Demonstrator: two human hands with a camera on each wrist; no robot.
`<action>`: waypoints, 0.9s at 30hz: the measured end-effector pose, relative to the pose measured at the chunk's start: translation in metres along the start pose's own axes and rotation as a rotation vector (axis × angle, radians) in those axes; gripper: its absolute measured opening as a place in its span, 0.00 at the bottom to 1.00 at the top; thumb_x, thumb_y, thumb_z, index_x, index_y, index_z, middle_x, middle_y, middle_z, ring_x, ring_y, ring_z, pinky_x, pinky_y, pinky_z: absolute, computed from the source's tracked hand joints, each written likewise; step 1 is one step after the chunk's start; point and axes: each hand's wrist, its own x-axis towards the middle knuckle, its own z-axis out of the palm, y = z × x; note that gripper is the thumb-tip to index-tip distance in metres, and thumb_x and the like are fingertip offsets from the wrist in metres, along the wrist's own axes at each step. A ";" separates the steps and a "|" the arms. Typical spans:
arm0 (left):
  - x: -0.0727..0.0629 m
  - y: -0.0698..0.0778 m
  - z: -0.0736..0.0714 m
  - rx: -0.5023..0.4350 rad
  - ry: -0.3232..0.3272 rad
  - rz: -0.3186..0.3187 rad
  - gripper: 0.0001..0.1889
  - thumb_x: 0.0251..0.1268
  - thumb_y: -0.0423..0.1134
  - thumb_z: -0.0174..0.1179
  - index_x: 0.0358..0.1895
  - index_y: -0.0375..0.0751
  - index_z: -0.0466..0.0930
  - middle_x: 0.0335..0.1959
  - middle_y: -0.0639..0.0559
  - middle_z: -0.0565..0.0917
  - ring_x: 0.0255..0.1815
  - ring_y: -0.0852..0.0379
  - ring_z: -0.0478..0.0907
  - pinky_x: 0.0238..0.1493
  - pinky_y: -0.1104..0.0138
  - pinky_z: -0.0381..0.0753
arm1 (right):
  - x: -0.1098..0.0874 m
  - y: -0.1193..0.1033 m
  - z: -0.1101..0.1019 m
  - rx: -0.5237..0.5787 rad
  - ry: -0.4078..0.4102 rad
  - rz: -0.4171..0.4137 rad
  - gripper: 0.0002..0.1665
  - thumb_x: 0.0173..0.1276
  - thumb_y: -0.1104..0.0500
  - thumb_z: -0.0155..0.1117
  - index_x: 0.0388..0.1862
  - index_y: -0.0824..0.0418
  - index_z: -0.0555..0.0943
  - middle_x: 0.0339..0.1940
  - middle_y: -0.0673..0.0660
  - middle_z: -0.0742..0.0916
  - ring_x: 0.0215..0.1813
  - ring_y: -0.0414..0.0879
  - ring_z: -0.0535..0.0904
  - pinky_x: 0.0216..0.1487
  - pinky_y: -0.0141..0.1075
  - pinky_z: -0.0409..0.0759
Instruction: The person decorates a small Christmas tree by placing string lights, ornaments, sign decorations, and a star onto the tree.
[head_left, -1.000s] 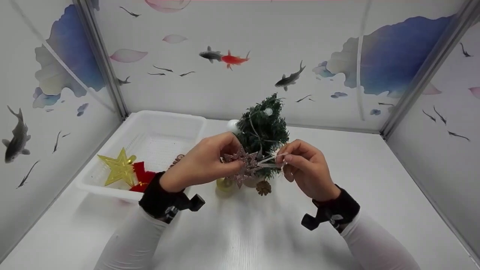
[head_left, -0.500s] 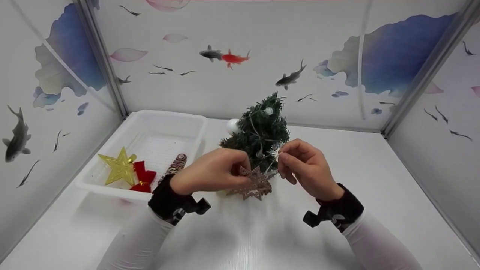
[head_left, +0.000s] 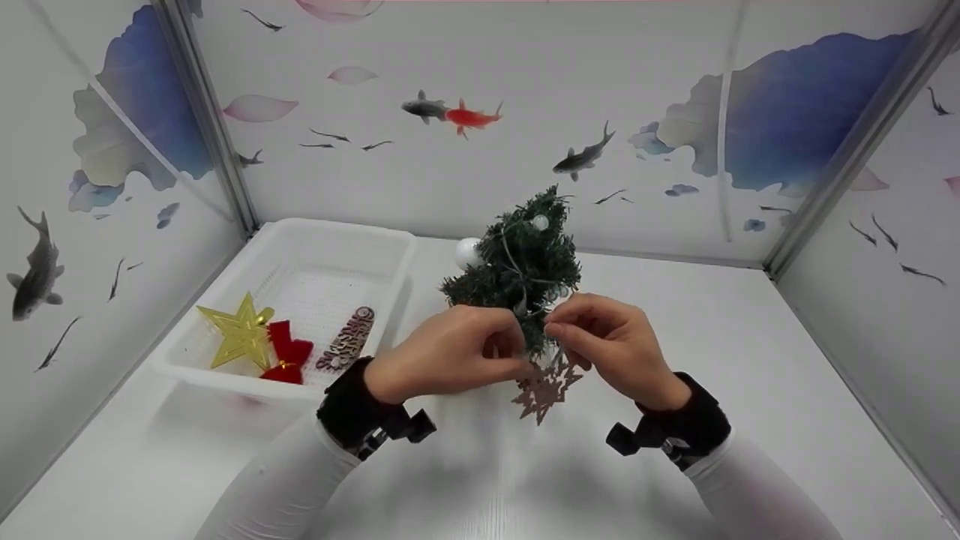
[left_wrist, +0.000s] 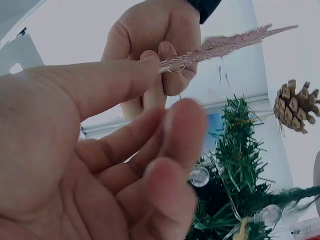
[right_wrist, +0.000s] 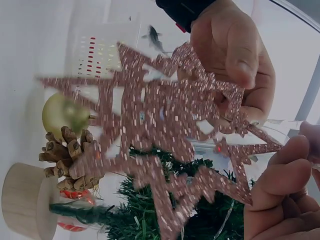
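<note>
A pink glittery snowflake ornament (head_left: 546, 388) with pointed arms hangs below my right hand (head_left: 611, 349), whose thumb and fingertips pinch its top end by the thin loop. My left hand (head_left: 457, 349) is at its left; in the left wrist view the thumb (left_wrist: 130, 75) lies at the ornament's (left_wrist: 220, 49) edge while the other fingers are apart from it, loosely bent. Directly behind both hands stands a small green Christmas tree (head_left: 529, 255) with string lights and a white ball (head_left: 469, 253). A pine cone (right_wrist: 70, 152) is near its wooden base (right_wrist: 27, 200).
A white plastic basket (head_left: 345, 229) at left holds a gold star (head_left: 238, 334), a red bow (head_left: 286, 356) and a brown patterned tree-shaped piece (head_left: 349, 341). A yellowish ball (right_wrist: 62, 115) is beside the pine cone. Printed panels (head_left: 480, 180) enclose the white table (head_left: 697, 322).
The snowflake ornament has swung down and right, now hanging beneath the right hand. My left hand has moved right and lower, its fingers loosened from the ornament; the right hand stays nearly in place.
</note>
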 end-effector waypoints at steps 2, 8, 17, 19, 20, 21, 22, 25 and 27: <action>0.001 0.002 0.001 -0.054 0.036 0.021 0.13 0.60 0.56 0.64 0.39 0.53 0.82 0.28 0.65 0.81 0.27 0.69 0.76 0.31 0.73 0.77 | 0.000 0.000 0.001 -0.028 -0.001 0.006 0.12 0.65 0.79 0.54 0.44 0.71 0.80 0.31 0.60 0.80 0.20 0.44 0.68 0.16 0.37 0.66; 0.005 0.003 0.007 -0.182 0.108 0.068 0.10 0.62 0.54 0.64 0.39 0.55 0.84 0.28 0.68 0.83 0.25 0.69 0.76 0.27 0.73 0.75 | -0.001 0.001 0.004 -0.052 0.006 0.039 0.11 0.66 0.76 0.57 0.44 0.70 0.81 0.31 0.62 0.80 0.19 0.45 0.69 0.16 0.38 0.67; 0.009 -0.003 0.018 -0.256 0.110 0.089 0.06 0.64 0.46 0.64 0.31 0.52 0.86 0.22 0.62 0.82 0.19 0.66 0.69 0.21 0.74 0.65 | 0.000 0.002 0.007 -0.029 0.008 0.040 0.11 0.64 0.77 0.57 0.44 0.71 0.81 0.31 0.61 0.81 0.19 0.45 0.69 0.15 0.38 0.66; 0.008 -0.002 0.016 -0.274 0.096 0.091 0.06 0.64 0.43 0.63 0.30 0.50 0.85 0.22 0.60 0.81 0.19 0.65 0.70 0.21 0.74 0.65 | 0.000 0.002 0.007 -0.043 0.008 0.040 0.12 0.65 0.77 0.57 0.44 0.71 0.81 0.31 0.60 0.80 0.19 0.45 0.70 0.16 0.38 0.67; 0.007 -0.002 0.014 -0.282 0.086 0.090 0.05 0.65 0.42 0.63 0.30 0.50 0.85 0.22 0.60 0.81 0.20 0.65 0.70 0.22 0.74 0.66 | 0.000 0.001 0.007 -0.051 0.010 0.044 0.12 0.65 0.77 0.57 0.45 0.71 0.81 0.30 0.60 0.80 0.20 0.45 0.70 0.16 0.38 0.67; 0.007 -0.002 0.013 -0.297 0.075 0.088 0.05 0.65 0.42 0.63 0.31 0.50 0.84 0.22 0.60 0.81 0.20 0.64 0.70 0.23 0.73 0.66 | 0.000 0.000 0.007 -0.062 0.015 0.050 0.12 0.65 0.77 0.57 0.45 0.70 0.81 0.30 0.60 0.80 0.20 0.45 0.70 0.17 0.38 0.68; 0.006 -0.002 0.011 -0.310 0.066 0.084 0.05 0.65 0.41 0.62 0.31 0.49 0.84 0.22 0.59 0.80 0.21 0.63 0.70 0.24 0.73 0.66 | 0.000 -0.001 0.007 -0.076 0.018 0.057 0.11 0.65 0.76 0.58 0.45 0.70 0.80 0.30 0.60 0.80 0.20 0.46 0.70 0.18 0.38 0.68; 0.005 -0.003 0.006 -0.351 0.047 0.076 0.03 0.64 0.38 0.62 0.32 0.47 0.82 0.23 0.57 0.77 0.23 0.62 0.71 0.26 0.72 0.68 | 0.000 -0.005 0.006 -0.103 0.023 0.082 0.10 0.66 0.74 0.58 0.45 0.70 0.78 0.28 0.59 0.80 0.22 0.46 0.72 0.20 0.38 0.71; 0.005 -0.004 0.003 -0.394 0.042 0.068 0.02 0.64 0.37 0.62 0.33 0.45 0.80 0.24 0.56 0.77 0.23 0.61 0.72 0.26 0.72 0.70 | 0.000 -0.008 0.005 -0.098 0.023 0.100 0.10 0.66 0.74 0.59 0.46 0.72 0.76 0.29 0.60 0.81 0.23 0.47 0.73 0.22 0.37 0.73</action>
